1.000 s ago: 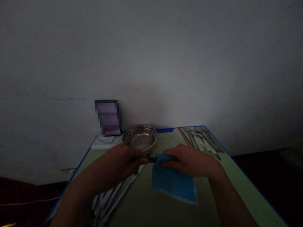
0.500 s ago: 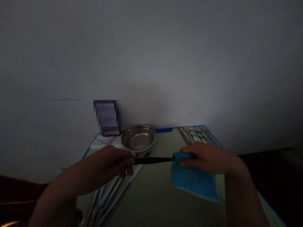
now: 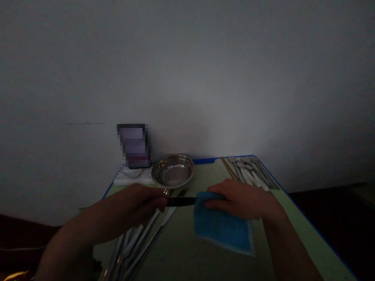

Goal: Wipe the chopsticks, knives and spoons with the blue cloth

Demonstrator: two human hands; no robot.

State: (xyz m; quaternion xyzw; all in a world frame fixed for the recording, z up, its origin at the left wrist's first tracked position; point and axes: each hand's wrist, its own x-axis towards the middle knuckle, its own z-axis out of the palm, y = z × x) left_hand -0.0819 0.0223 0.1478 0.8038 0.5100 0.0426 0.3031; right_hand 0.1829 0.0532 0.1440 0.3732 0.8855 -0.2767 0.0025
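My left hand (image 3: 146, 201) is closed on one end of a dark, slender utensil (image 3: 181, 201), held level above the table. My right hand (image 3: 234, 199) pinches a blue cloth (image 3: 222, 226), which is wrapped around the utensil's other end. Below the pinch, the cloth's free part hangs down. The covered end is hidden, so I cannot tell the utensil's exact kind. Beneath and beside my left hand lie several metal table knives (image 3: 146, 246). A shiny steel bowl (image 3: 172, 171) stands just beyond my left hand.
Several spoons and other cutlery (image 3: 252, 171) lie at the back right beside wooden chopsticks (image 3: 229, 168). A blurred-out phone-like screen (image 3: 136, 146) leans at the back left behind a white item (image 3: 133, 177). The green, blue-edged table (image 3: 307, 234) meets a grey wall (image 3: 187, 78).
My right hand and the blue cloth have moved left along the utensil, toward my left hand, so less of it shows. My left hand has barely moved.
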